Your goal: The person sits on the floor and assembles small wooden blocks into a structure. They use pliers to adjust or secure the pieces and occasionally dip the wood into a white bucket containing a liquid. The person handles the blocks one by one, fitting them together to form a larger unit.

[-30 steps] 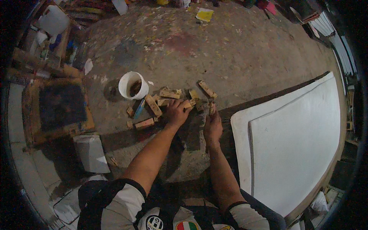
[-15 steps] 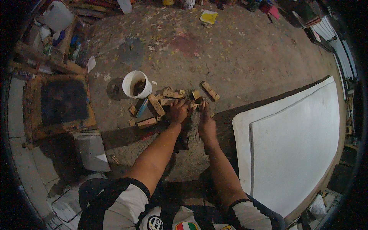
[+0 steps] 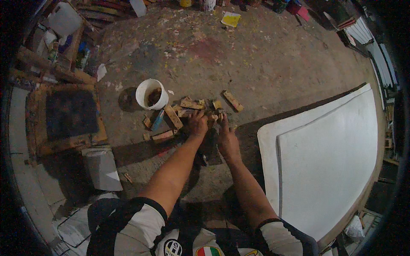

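My left hand [image 3: 197, 125] is closed by a small pale wood piece [image 3: 212, 117], its fingers bent at the near edge of a group of wooden blocks. Close beside it, my right hand [image 3: 228, 143] reaches forward with its fingertips together at the same spot; what they pinch is too small and dark to make out. Around the hands lie several short wooden blocks with dark holes, among them a long block [image 3: 173, 117] and another [image 3: 232, 101] beyond my right hand. A yellowish piece [image 3: 217, 104] sits just past my fingertips. A blue-handled tool [image 3: 158, 120] rests left of the blocks.
A white bucket [image 3: 142, 94] with brown contents stands behind the blocks. Large white panels [image 3: 329, 158] lie on the right. At left is a wood-framed dark screen [image 3: 70, 112]. A yellow-and-white sheet [image 3: 230, 19] lies far off on the paint-spattered floor [image 3: 265, 64].
My right hand has shifted slightly left and nearer to me, closer to my left hand. My left hand stays nearly in place. The blocks look unmoved.
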Available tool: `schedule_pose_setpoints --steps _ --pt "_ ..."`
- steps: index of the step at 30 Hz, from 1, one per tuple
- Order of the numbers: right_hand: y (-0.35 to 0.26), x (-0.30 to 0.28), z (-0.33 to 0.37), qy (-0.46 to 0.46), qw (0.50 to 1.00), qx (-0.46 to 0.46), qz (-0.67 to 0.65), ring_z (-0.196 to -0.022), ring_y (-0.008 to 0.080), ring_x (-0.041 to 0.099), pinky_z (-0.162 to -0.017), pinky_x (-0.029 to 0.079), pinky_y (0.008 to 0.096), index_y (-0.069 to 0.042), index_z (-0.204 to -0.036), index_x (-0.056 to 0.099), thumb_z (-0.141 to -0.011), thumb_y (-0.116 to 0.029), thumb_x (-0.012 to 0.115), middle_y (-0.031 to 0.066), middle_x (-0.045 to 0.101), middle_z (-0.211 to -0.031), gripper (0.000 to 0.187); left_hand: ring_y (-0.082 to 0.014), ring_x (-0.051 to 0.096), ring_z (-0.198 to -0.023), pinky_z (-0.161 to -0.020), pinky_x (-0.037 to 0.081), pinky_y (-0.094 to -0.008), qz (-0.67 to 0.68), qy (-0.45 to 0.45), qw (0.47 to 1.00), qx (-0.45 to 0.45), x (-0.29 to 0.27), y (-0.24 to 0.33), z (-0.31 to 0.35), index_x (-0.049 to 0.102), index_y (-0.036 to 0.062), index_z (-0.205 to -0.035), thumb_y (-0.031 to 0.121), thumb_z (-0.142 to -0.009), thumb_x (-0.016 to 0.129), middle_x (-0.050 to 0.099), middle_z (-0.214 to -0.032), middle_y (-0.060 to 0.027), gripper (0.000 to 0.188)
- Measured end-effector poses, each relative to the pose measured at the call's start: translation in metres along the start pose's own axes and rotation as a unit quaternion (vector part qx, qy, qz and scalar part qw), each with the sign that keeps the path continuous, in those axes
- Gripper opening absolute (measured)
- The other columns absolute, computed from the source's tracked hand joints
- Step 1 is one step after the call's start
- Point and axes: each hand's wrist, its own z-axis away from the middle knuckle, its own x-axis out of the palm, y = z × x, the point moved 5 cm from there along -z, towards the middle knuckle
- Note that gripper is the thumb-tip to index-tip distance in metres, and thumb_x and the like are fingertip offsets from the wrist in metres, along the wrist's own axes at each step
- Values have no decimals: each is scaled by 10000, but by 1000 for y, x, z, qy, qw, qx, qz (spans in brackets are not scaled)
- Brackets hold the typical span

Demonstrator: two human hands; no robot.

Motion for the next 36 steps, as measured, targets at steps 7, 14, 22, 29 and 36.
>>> schedule_pose_setpoints --steps 7,14,22,29,36 --pt "51 -6 -11 84 984 67 144 -1142 499 629 -880 553 572 -265 -1648 201 -981 -180 597 314 553 -1376 780 -377 573 -1239 -1054 424 -550 -19 -12 998 51 -31 34 6 694 249 -1336 360 -988 659 683 -1276 -112 368" --pt "23 57 19 14 964 -203 171 -1247 421 565 -1006 480 541 -118 -1431 500 -916 -366 700 223 555 -1384 605 -221 660 -823 -753 535 -402 471 -20 873 -125 -37 -19 -13 578 120 -1433 360 -1026 625 672 -1064 -110 475" --pt "-25 116 58 -133 986 17 104 -1018 430 680 -839 570 528 -33 -1342 542 -845 -275 762 200 677 -1147 596 -160 612 -695 -628 477 -337 686 -66 657 -306 -43 -39 2 631 70 -1189 396 -1079 506 668 -868 -31 367" --pt "40 153 25 -144 973 -33 -177 -1014 396 697 -845 566 482 28 -1329 576 -951 -275 717 214 688 -1203 504 -152 584 -650 -565 442 -306 675 -55 646 -353 -56 -42 -2 642 99 -1151 431 -1071 487 649 -823 -29 376" --pt "2 97 3 -212 812 49 -542 -1233 369 629 -1035 522 484 -34 -1466 454 -1051 -294 614 179 627 -1356 516 -200 672 -872 -747 537 -345 668 -87 696 -248 -12 -108 -13 638 83 -1259 440 -1063 493 697 -1046 -69 432"
